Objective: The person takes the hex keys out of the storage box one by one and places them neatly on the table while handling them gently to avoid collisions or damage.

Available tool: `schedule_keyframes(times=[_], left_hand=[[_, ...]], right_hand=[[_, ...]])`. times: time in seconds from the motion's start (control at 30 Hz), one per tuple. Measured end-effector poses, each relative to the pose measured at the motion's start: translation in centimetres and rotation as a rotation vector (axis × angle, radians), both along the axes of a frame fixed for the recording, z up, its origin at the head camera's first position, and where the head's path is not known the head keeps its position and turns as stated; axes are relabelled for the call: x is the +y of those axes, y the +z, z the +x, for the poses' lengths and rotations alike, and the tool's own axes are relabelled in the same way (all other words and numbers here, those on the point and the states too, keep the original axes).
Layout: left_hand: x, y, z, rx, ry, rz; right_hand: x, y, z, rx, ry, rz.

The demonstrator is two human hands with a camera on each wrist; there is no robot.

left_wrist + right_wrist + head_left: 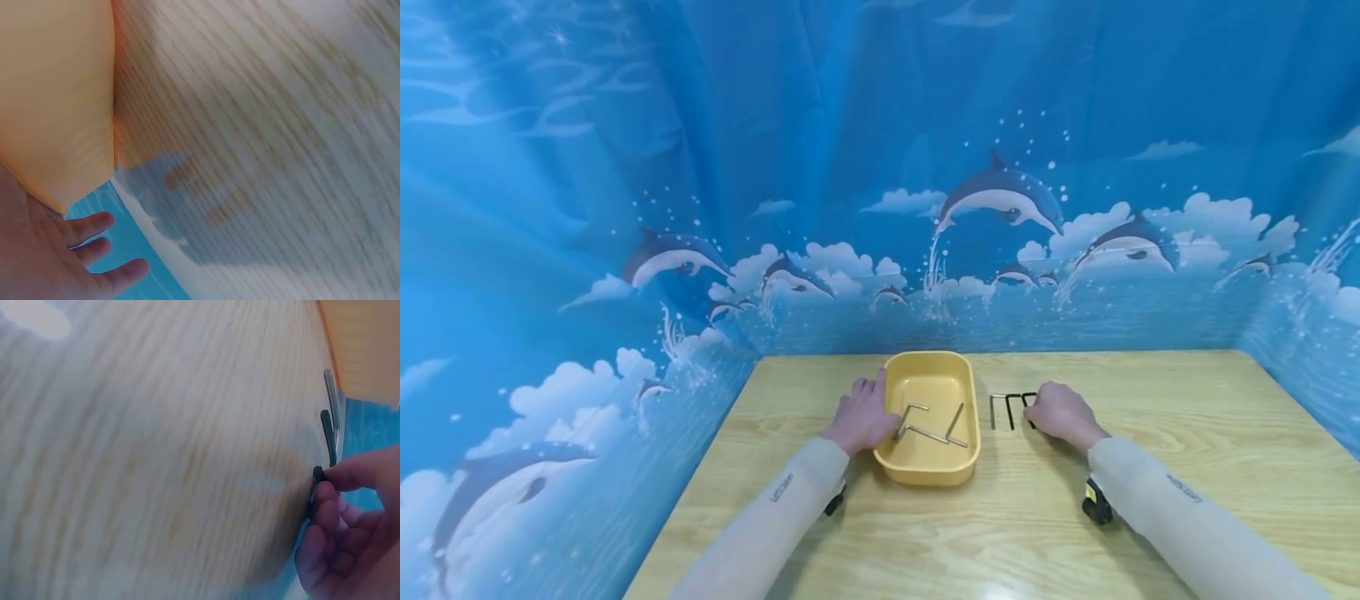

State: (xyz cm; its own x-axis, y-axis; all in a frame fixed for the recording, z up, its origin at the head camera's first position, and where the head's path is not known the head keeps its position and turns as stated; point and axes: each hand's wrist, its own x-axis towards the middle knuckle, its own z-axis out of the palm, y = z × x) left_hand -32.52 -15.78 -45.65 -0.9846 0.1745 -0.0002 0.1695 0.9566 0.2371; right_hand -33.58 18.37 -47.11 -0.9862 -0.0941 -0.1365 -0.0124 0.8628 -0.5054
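My left hand [863,417] rests at the left rim of a yellow tray [927,476], its thumb over the edge. In the left wrist view its fingers [90,228] are straight and spread beside the tray's outer wall [56,94]. Several silver L-shaped hex keys [927,434] lie inside. Right of the tray, my right hand [1060,411] pinches a black hex key [319,474] between thumb and fingertips, low over the table; most of that key is hidden. Beside it lie another black hex key [328,434] and a silver one [332,400].
The wooden table [985,533] runs back to a blue curtain [850,192] printed with dolphins. The curtain also hangs along the left and right sides. Dark wrist devices [1097,502] sit under both sleeves.
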Motion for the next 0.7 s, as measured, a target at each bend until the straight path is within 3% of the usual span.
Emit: schedule_keyframes(times=[0.57,0.7], left_hand=[[0.04,-0.21,-0.12,-0.024,0.026,0.014],[0.04,-0.27,-0.09,-0.011,0.008,-0.001]], right_hand=[[-0.05,-0.11,0.29,0.013,0.006,-0.014],[0.0,-0.35,0.43,0.016,0.003,-0.016]])
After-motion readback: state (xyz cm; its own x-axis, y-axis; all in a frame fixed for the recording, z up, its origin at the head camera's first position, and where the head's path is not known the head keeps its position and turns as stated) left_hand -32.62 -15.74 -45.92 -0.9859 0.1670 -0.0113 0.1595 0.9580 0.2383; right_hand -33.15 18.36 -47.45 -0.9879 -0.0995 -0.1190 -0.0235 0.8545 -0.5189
